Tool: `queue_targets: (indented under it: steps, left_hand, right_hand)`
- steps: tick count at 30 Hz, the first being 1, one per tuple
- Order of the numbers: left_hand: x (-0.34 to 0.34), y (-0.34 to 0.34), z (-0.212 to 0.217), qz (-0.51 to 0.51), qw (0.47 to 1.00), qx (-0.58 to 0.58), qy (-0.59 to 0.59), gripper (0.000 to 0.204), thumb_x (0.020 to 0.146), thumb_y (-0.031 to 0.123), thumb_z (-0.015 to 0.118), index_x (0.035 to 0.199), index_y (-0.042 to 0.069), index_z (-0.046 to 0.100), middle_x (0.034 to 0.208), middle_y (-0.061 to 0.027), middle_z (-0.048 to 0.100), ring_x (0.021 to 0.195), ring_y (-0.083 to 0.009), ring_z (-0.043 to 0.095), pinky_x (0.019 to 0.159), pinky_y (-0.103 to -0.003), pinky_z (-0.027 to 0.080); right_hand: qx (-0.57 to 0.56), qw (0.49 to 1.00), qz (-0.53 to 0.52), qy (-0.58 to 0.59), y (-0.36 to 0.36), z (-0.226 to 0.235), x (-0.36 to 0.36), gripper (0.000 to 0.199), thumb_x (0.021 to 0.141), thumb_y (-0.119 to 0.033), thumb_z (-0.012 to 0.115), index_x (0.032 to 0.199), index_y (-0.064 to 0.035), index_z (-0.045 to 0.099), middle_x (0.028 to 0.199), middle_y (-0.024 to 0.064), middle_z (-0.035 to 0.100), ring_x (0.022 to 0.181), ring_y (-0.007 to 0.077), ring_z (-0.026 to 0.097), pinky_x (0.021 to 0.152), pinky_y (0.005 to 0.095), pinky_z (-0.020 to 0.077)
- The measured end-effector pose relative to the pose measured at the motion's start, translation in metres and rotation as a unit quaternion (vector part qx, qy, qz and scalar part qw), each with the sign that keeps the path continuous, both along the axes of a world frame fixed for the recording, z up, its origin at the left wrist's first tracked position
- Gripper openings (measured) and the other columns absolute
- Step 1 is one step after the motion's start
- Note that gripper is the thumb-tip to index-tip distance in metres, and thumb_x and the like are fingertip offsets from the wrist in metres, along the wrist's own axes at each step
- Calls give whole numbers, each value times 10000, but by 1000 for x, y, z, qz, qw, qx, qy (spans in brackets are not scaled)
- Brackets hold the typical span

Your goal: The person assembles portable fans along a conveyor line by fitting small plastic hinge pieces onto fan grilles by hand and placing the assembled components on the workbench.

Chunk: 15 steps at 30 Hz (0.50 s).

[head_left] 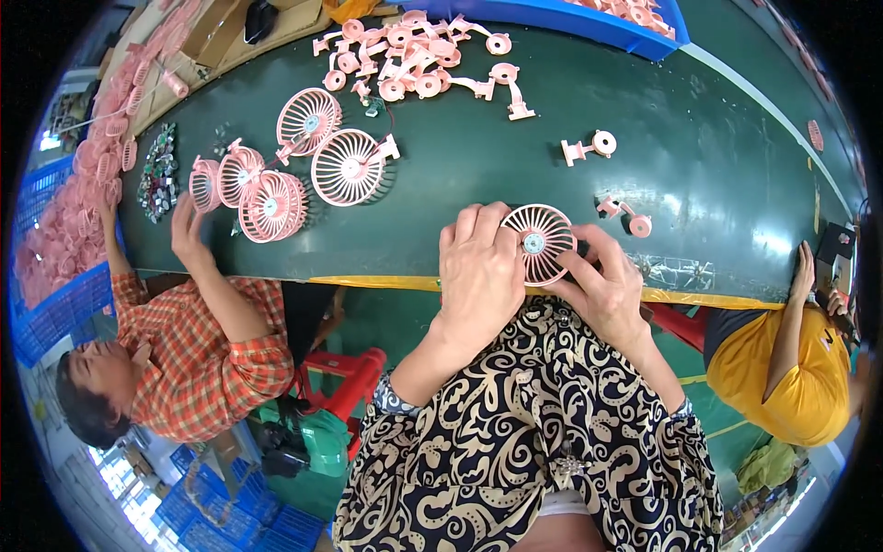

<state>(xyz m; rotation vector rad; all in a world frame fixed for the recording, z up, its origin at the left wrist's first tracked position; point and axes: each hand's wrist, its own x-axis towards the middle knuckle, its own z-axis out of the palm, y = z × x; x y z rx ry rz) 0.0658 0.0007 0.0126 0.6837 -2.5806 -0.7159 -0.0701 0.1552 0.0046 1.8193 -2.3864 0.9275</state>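
Note:
A round pink fan housing [544, 224] with radial ribs and a pale hub is held up at the table's near edge. My left hand [482, 267] is closed on its left rim, the back of the hand facing up. From the other side, my right hand [602, 281] grips the right rim with thumb and fingers, next to a small dark part. The fingertips behind the housing are hidden. Beyond my right hand lie a pink bracket piece [638, 224] and, farther off, another pink bracket [602, 143] with a ring end.
Assembled pink fan housings [349, 167] stand left on the green table [460, 166]. A heap of pink brackets [414, 55] and a blue bin [644, 37] are at the back. Small circuit boards [158, 175] lie far left. Co-workers sit at both sides, one in a checked shirt [202, 340].

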Motion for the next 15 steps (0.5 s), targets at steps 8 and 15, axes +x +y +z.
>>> queue_targets:
  steps: [8,15]
  left_hand:
    - [-2,-2,-3,-21,1000,-6,5,108,819,13,711,919,-17,682,1248,-171,652,1215,-392,591,954,-492,478]
    - [17,-13,-2,-37,993,77,85,168,884,45,723,1049,18,712,1315,-176,638,1246,-402,576,1047,-485,459]
  right_hand:
    - [8,1000,-7,2,-2,5,1,379,708,-248,911,1001,-77,742,1209,57,640,746,179,613,647,345,549]
    - [-3,999,24,-27,-1,11,-4,420,737,-219,900,1102,-94,735,1284,64,641,745,176,616,656,342,561]
